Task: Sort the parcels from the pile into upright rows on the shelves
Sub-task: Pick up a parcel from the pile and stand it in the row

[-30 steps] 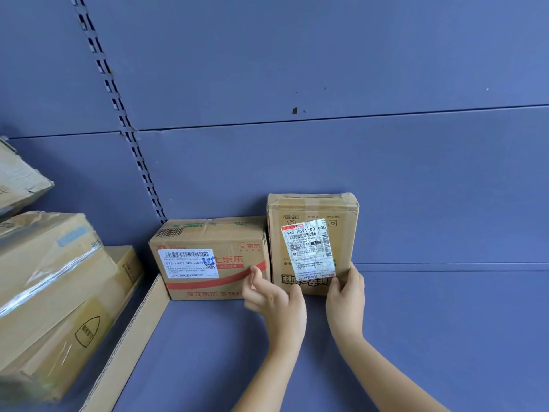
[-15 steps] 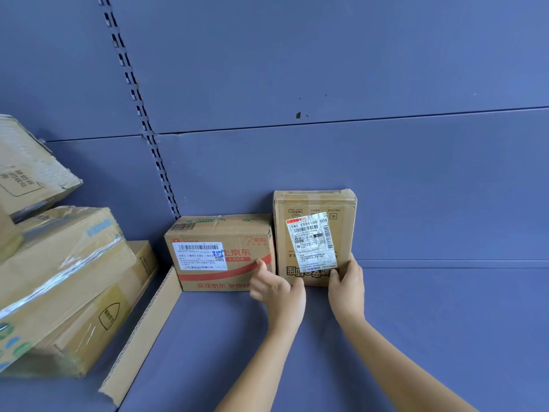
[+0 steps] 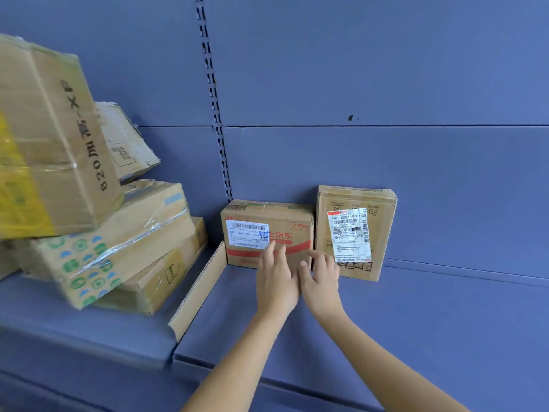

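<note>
Both my hands sit at centre frame, fingers spread and holding nothing. My left hand (image 3: 276,281) lies flat on the front of the red-striped parcel (image 3: 267,233); my right hand (image 3: 320,278) is just beside it, fingertips at the taller parcel (image 3: 355,230). Both parcels stand upright, side by side against the shelf (image 3: 430,322) back. The pile (image 3: 89,209) leans at the left of the frame, beyond a cardboard divider (image 3: 199,292).

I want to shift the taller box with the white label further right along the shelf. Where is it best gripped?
Probably by its two narrow side faces, coming from the front. The taller box stands upright against the back wall, so its rear is shut off. Its right side is free; its left side stands close beside the red-striped box, so ease it rightward first.
</note>
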